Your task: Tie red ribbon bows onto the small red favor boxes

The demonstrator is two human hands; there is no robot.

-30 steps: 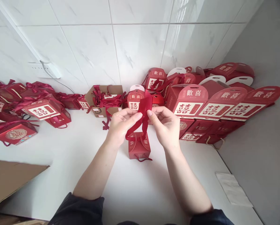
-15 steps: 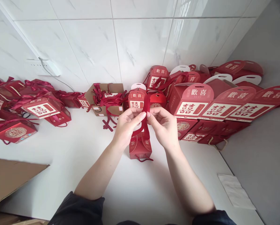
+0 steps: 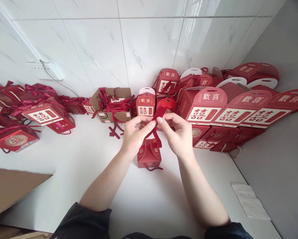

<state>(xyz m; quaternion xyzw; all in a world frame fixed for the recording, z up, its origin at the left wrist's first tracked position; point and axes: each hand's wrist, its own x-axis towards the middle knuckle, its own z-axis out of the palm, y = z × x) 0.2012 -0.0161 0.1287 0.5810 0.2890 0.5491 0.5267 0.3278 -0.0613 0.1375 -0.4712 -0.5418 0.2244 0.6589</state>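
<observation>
The ribbon (image 3: 160,113) is deep red, flat and satiny, pinched in the air at mid-length; its upper part leans toward one o'clock, and below the pinch one strand drops toward seven and another toward five. At six o'clock from it the box (image 3: 149,154) stands upright, small and red, its curved, lettered top flaps folded shut, with a dark red cord (image 3: 155,169) trailing from its near side toward four.

Bright, diffuse light; glare on wall tiles (image 3: 202,43); soft shadow low on tabletop (image 3: 146,202); edges stretched.
</observation>
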